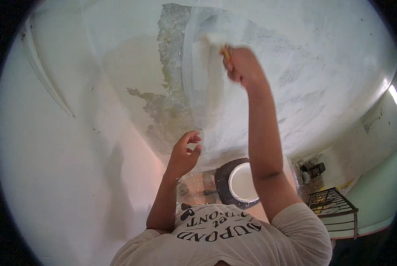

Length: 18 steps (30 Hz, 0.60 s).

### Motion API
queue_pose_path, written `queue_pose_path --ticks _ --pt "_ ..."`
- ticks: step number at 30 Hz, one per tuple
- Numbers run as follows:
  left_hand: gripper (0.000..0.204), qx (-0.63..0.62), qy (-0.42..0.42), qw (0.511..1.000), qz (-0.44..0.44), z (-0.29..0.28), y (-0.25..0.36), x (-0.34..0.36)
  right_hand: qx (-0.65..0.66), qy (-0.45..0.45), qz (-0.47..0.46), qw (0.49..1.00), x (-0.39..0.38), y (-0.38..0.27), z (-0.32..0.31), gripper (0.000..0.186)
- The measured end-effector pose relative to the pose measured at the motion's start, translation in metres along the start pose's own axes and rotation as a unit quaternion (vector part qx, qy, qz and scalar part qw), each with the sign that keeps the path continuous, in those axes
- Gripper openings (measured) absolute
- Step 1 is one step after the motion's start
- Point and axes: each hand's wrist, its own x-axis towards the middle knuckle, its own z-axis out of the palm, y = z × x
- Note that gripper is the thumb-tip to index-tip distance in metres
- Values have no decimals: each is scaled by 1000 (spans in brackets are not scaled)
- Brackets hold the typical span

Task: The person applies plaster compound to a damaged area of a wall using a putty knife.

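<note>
We see the right hand (242, 66) raised on a nearly straight arm, fist shut around a paintbrush (216, 43) whose blurred white bristles press against the wall (322, 57), at the edge of the fresh white strip beside the peeled grey-green patch (172, 102). The left hand (185, 153) hangs lower with a bent elbow, fingers loosely curled and half open, holding nothing, near the wall. Below, a dark bucket of white paint (240, 182) sits on the floor.

Soft daylight, bright strip lamp (395, 97) at rt, motion blur on raised hand (242, 66), heavy fisheye vignette
</note>
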Motion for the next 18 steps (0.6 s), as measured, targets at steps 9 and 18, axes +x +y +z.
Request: queue_pose_path --ticks 9,18 --pt "39 -7 0 1000 25 2 10 -1 -542 238 -403 698 18 -86 16 17" --pt "38 -17 1 999 39 1 14 7 -692 -69 -60 716 -24 81 50 16"
